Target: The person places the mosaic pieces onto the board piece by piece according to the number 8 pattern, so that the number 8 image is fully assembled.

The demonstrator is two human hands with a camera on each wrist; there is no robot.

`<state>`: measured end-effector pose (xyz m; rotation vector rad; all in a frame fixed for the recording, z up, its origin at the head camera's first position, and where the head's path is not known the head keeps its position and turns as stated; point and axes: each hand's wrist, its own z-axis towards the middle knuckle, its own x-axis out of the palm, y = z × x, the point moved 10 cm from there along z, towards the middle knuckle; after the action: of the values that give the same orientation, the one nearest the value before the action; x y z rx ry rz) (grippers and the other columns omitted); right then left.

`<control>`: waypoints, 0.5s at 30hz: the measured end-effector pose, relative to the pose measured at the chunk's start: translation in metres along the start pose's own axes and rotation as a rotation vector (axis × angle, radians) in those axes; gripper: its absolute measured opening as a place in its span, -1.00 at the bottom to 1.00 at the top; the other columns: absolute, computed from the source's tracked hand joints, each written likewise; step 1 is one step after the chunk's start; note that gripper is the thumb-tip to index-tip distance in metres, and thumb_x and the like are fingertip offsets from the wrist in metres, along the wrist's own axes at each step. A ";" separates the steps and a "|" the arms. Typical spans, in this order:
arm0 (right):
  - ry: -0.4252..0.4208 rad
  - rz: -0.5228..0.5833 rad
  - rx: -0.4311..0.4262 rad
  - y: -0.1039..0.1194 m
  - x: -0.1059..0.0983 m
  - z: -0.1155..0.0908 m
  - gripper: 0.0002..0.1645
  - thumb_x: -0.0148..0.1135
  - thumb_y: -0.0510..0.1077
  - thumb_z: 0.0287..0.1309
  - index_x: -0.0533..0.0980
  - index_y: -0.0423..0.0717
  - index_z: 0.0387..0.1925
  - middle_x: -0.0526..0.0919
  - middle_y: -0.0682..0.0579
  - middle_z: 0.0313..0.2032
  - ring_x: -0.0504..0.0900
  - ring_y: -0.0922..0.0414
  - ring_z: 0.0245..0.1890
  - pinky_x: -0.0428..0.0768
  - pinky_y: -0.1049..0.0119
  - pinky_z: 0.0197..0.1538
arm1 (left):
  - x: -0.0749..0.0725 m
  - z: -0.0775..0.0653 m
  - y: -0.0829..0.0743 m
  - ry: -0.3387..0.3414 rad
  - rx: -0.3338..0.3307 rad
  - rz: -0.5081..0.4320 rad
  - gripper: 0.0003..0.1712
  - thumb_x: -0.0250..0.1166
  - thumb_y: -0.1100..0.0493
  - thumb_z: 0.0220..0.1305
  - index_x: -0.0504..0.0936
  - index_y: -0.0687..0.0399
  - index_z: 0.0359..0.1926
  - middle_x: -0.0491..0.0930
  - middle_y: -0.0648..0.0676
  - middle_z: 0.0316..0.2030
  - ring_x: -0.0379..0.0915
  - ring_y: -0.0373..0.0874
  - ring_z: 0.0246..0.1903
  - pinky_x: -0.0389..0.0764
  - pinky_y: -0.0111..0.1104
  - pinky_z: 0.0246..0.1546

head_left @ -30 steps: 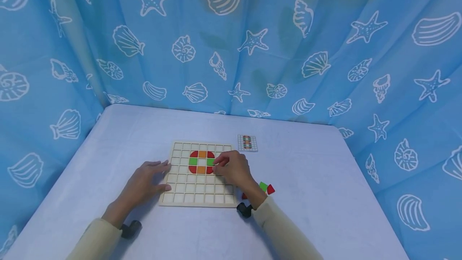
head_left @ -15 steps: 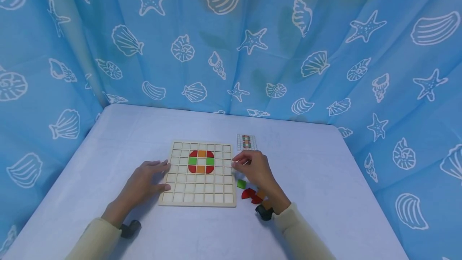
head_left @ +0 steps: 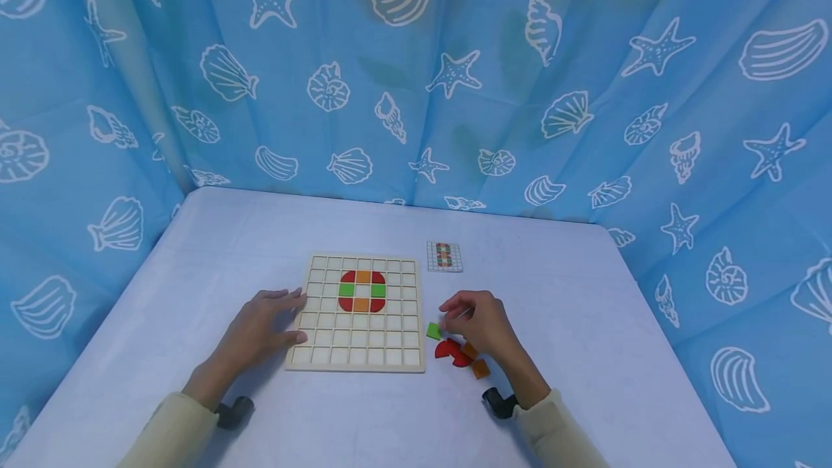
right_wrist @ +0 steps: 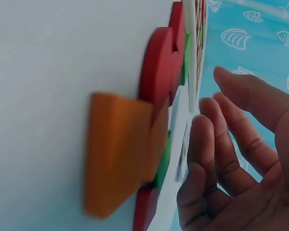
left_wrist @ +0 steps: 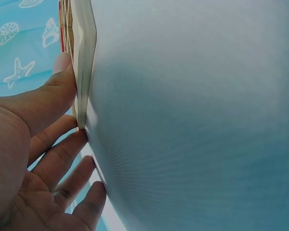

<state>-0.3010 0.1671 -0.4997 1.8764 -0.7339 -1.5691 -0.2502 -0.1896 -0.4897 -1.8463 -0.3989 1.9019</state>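
Observation:
A wooden grid board (head_left: 355, 370) lies on the table, with a rounded ring of red, orange and green tiles (head_left: 347, 290) set in its upper cells. My left hand (head_left: 250, 329) rests at the board's left edge; in the left wrist view its thumb (left_wrist: 62, 86) touches the rim and the fingers are extended. Right of the board, my right hand (head_left: 486, 320) hovers over loose tiles, holding nothing, its thumb and fingers apart in the right wrist view. Under it lie a green square tile (head_left: 433, 331), red rounded tiles (head_left: 443, 349) and orange square tiles (head_left: 480, 368).
A small pattern card (head_left: 445, 257) lies beyond the board's right corner, printed with a coloured grid design. White cloth covers the table (head_left: 552, 295). A blue shell-print curtain (head_left: 416, 92) encloses the back and sides. A black wrist device (head_left: 499, 404) sits by my right wrist.
My right hand has left the board's ring of tiles and moved right and toward me, over the loose tiles. The left hand stays at the board's edge.

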 end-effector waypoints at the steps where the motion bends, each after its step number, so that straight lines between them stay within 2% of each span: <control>1: 0.007 -0.003 0.012 -0.003 0.000 -0.002 -0.73 0.65 -0.19 0.06 0.76 0.10 -0.18 0.73 0.08 -0.27 0.61 0.07 -0.33 0.69 0.31 -0.41 | 0.000 0.000 0.000 0.001 0.000 0.000 -0.14 0.67 0.14 0.09 0.57 0.14 0.42 0.53 0.20 0.45 0.38 0.34 0.46 0.45 0.25 0.43; 7: 0.039 -0.060 0.049 -0.015 -0.001 -0.013 -0.63 0.73 -0.19 -0.09 0.75 0.08 -0.21 0.71 0.07 -0.26 0.61 0.08 -0.26 0.71 0.31 -0.36 | 0.001 0.000 0.001 0.005 -0.003 0.001 -0.14 0.66 0.13 0.09 0.57 0.14 0.42 0.52 0.21 0.45 0.37 0.35 0.46 0.45 0.26 0.43; 15: 0.058 -0.119 0.052 -0.021 -0.003 -0.018 -0.63 0.75 -0.18 -0.12 0.74 0.08 -0.24 0.66 0.07 -0.28 0.59 0.09 -0.22 0.70 0.30 -0.32 | 0.000 0.000 0.000 -0.007 0.013 0.010 -0.15 0.67 0.13 0.09 0.58 0.16 0.41 0.54 0.21 0.44 0.39 0.35 0.44 0.47 0.26 0.41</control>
<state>-0.2822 0.1847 -0.5104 2.0275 -0.6539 -1.5744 -0.2503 -0.1896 -0.4899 -1.8375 -0.3791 1.9139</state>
